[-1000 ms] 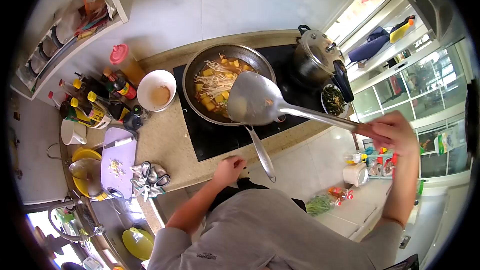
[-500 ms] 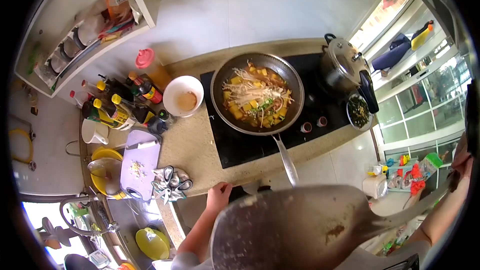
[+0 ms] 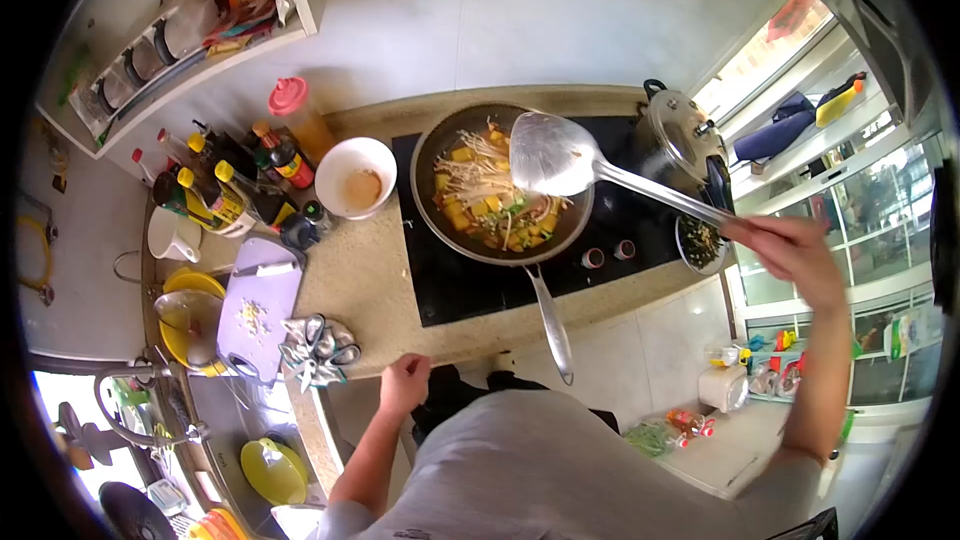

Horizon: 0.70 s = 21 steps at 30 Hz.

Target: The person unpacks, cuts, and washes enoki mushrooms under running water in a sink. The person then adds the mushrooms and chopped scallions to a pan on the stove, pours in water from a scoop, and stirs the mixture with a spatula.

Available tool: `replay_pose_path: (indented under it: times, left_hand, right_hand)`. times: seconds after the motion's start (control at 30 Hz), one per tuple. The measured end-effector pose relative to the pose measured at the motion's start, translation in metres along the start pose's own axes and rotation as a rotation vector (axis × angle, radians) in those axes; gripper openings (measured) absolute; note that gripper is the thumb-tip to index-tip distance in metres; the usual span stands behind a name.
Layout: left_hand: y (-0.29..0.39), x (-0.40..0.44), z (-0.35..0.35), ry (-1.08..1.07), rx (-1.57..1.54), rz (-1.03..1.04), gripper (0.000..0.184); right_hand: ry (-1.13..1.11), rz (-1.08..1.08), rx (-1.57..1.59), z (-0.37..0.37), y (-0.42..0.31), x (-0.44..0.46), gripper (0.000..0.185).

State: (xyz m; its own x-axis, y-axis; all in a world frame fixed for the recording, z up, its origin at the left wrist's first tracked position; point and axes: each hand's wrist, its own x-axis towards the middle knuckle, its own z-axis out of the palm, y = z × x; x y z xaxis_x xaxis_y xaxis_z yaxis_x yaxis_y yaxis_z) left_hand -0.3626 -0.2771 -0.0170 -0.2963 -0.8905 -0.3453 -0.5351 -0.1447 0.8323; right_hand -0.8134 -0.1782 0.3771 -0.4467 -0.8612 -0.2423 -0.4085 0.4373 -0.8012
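My right hand [image 3: 790,248] is wrapped round the end of the handle of a metal wok spatula [image 3: 556,156]. The broad blade hangs above the right side of a frying pan [image 3: 423,214], hiding some of the food. In the pan lie thin white enoki mushrooms [image 3: 476,178], yellow cubes and bits of chopped green. My left hand [image 3: 404,384] is closed in a loose fist by the front edge of the counter, with no object showing in it. Right of the scissors [image 3: 316,330] on a crumpled cloth, that hand stays apart from them.
The pan stands on a black cooktop [image 3: 450,295], its handle jutting past the front edge. A pressure cooker [image 3: 683,135] and a plate of greens [image 3: 702,243] are at the right. Leftward are a white bowl [image 3: 340,165], several sauce bottles [image 3: 232,190] and a purple cutting board [image 3: 262,285].
The spatula has swung from close before the camera to above the pan, with my right hand moving forward. My left hand remains closed near the counter edge.
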Motion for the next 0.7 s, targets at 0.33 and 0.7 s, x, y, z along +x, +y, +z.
replay_pose_path:
  times: [0.33, 0.7]
  left_hand:
    - [-0.009, -0.019, -0.007, 0.152, 0.014, -0.116, 0.028]
    - [-0.02, -0.036, -0.014, 0.259, -0.075, -0.154, 0.023]
  right_hand:
    - [0.219, -0.609, -0.711, 0.155, 0.136, 0.073, 0.04]
    - [0.144, -0.541, -0.784, 0.145, 0.111, 0.04, 0.04]
